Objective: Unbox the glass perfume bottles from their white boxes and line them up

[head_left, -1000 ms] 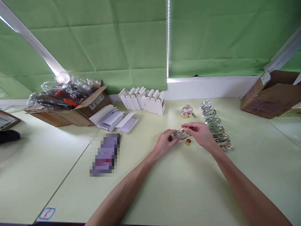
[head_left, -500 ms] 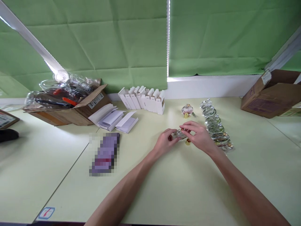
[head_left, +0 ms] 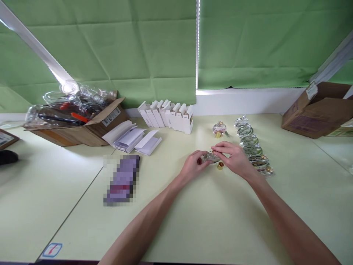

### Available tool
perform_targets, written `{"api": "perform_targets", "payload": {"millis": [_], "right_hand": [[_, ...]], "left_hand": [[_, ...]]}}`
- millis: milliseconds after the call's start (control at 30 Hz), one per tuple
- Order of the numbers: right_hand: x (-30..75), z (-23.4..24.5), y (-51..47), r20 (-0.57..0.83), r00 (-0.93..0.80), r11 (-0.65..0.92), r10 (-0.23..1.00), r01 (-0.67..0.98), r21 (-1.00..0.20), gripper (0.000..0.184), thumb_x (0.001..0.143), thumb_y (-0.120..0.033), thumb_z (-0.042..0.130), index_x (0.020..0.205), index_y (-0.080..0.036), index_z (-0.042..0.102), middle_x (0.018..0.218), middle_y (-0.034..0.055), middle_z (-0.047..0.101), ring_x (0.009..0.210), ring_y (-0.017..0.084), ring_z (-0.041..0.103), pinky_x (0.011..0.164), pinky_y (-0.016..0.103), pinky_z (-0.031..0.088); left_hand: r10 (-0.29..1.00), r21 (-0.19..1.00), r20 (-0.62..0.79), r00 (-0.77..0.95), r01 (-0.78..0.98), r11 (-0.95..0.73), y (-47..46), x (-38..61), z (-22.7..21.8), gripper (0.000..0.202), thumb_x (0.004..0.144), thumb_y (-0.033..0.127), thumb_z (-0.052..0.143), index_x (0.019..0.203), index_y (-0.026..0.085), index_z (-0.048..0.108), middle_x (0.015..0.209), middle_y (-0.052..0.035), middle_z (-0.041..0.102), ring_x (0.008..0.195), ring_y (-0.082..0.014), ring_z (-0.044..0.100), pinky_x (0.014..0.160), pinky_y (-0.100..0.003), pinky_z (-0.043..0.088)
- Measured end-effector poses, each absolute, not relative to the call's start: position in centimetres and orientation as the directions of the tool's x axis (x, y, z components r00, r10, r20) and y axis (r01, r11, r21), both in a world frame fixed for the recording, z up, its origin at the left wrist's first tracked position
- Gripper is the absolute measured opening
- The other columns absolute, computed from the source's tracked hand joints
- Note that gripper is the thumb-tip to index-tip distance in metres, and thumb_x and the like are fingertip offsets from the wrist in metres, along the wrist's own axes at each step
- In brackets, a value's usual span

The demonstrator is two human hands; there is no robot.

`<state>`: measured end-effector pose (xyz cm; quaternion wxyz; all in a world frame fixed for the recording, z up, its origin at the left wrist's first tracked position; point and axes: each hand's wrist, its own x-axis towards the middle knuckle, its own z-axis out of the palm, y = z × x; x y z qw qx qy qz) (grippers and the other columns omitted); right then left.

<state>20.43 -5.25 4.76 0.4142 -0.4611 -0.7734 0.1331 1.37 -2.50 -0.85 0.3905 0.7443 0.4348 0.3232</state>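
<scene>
My left hand (head_left: 194,165) is closed around a clear glass perfume bottle (head_left: 210,157) low over the table. The thumb and fingertips of my right hand (head_left: 231,156) pinch a small gold-coloured part at the bottle's top; the fingers partly hide it. Just below the bottle stands a small gold cap (head_left: 220,166). Behind my hands is another round glass bottle (head_left: 219,127), with a second gold cap (head_left: 218,135) in front of it. To the right runs a row of several similar glass bottles (head_left: 249,141), partly covered by my right hand.
Several white cartons (head_left: 176,119) stand along the back, with folded white papers (head_left: 128,138) to their left. A cardboard box (head_left: 104,119) full of plastic-wrapped items is at back left, another open box (head_left: 311,108) at back right. A blurred purple item (head_left: 122,180) lies left.
The view has shifted very slightly. Both hands stay at the bottle, and my right fingers have moved a little at its top.
</scene>
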Motion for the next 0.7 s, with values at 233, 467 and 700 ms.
{"api": "perform_targets", "payload": {"millis": [233, 467, 700], "right_hand": [[20.11, 4.88, -5.18, 0.51, -0.174, 0.492, 0.843, 0.633, -0.598, 0.008, 0.088, -0.022, 0.067, 0.092, -0.02, 0.073, 0.087, 0.0044, 0.071, 0.072, 0.017, 0.066, 0.069, 0.032, 0.056], [20.14, 4.77, -5.3, 0.466, -0.203, 0.479, 0.861, 0.634, -0.607, 0.011, 0.089, -0.022, 0.065, 0.097, -0.02, 0.072, 0.092, 0.006, 0.07, 0.072, 0.017, 0.066, 0.068, 0.032, 0.056], [20.1, 4.78, -5.13, 0.45, -0.181, 0.451, 0.874, 0.643, -0.619, 0.01, 0.089, -0.026, 0.064, 0.091, -0.021, 0.072, 0.088, 0.005, 0.07, 0.07, 0.017, 0.065, 0.065, 0.032, 0.054]], "left_hand": [[0.896, 0.864, 0.15, 0.418, 0.386, -0.324, -2.53, 1.38, -0.73, 0.034, 0.086, 0.042, 0.066, 0.113, 0.021, 0.067, 0.095, -0.0014, 0.066, 0.066, -0.0113, 0.054, 0.063, -0.026, 0.044], [0.898, 0.865, 0.153, 0.413, 0.384, -0.324, -2.55, 1.36, -0.79, 0.033, 0.086, 0.042, 0.066, 0.112, 0.022, 0.067, 0.095, -0.001, 0.066, 0.066, -0.011, 0.054, 0.064, -0.026, 0.044], [0.898, 0.869, 0.156, 0.411, 0.374, -0.322, -2.42, 1.35, -0.98, 0.034, 0.085, 0.042, 0.067, 0.112, 0.022, 0.067, 0.094, -0.0009, 0.065, 0.064, -0.0109, 0.053, 0.064, -0.027, 0.045]]}}
